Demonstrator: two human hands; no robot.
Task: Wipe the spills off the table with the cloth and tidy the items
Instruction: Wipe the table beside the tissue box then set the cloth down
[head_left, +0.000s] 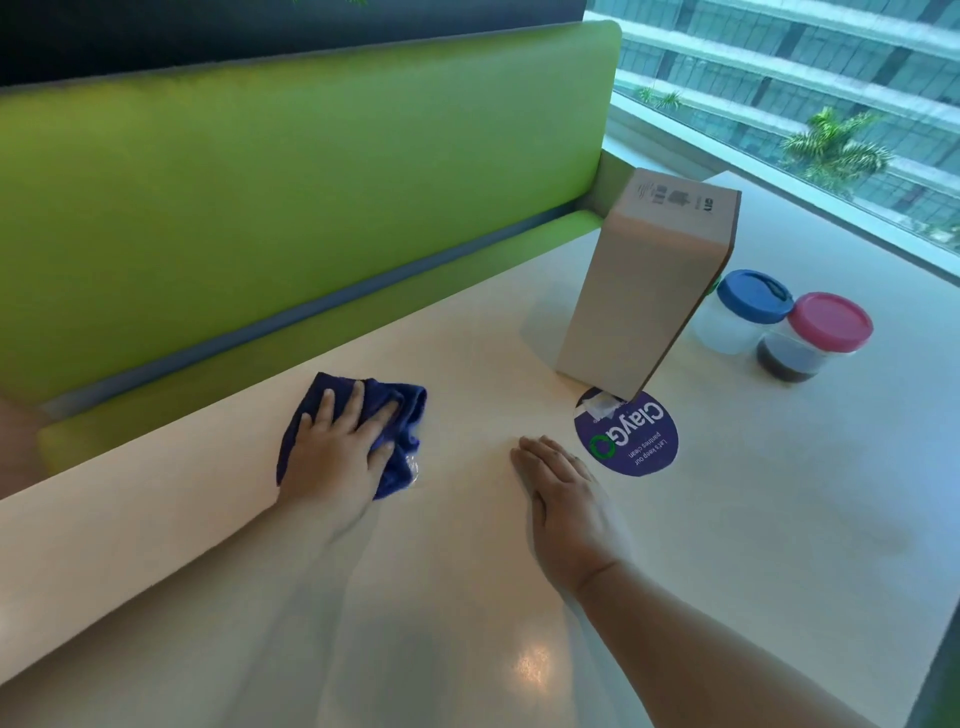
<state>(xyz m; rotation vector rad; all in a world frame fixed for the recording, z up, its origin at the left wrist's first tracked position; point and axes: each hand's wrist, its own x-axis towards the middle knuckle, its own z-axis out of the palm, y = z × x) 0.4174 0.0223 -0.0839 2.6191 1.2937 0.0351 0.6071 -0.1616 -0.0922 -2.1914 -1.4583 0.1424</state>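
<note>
Two jobs look unfinished: a wet smear (414, 470) shines beside the cloth (408, 410), which my left hand (337, 441) presses on the bench (467, 571) with straight fingers (358, 400); my right hand (566, 499) rests flat, holding nothing. Beyond, the box (639, 291), blue jar (748, 312) and pink jar (826, 327) await tidying.

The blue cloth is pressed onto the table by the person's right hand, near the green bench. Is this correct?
Not quite. It is the left hand that presses the blue cloth onto the table, near the green bench. The right hand lies flat on the tabletop beside the round purple sticker. The head view shows this.
</note>
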